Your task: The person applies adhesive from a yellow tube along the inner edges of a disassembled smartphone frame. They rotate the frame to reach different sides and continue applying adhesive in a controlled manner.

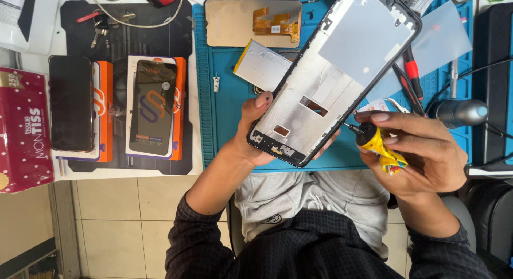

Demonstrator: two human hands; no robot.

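The left hand (pixel 251 137) grips a bare phone frame (pixel 331 76) by its lower end: the thumb lies pressed along the frame's near left edge, and the other fingers are wrapped behind, their tips just showing past the right edge. The frame is held above the blue work mat (pixel 224 113), tilted so its far end points up and right, away from the fingers; a pale protective film covers its upper part.

The right hand (pixel 422 150) pinches a small yellow glue tube (pixel 380 145) between thumb and forefinger, the remaining fingers curled beneath it. The tube's black nozzle points left and sits at the frame's right edge, just beyond the left hand's fingertips; whether it actually touches the edge is hard to tell from this angle.

Beyond the left thumb, on the mat, lie a flat silver battery (pixel 262 65) and, farther off, a screen panel with an orange flex cable (pixel 254 22). Left of the left hand, on the bench (pixel 197 161), two phones rest on orange boxes (pixel 152 108), with a red tissue pack (pixel 24 129) at the far side. Past the right fingers lies a red-handled screwdriver (pixel 412 70).
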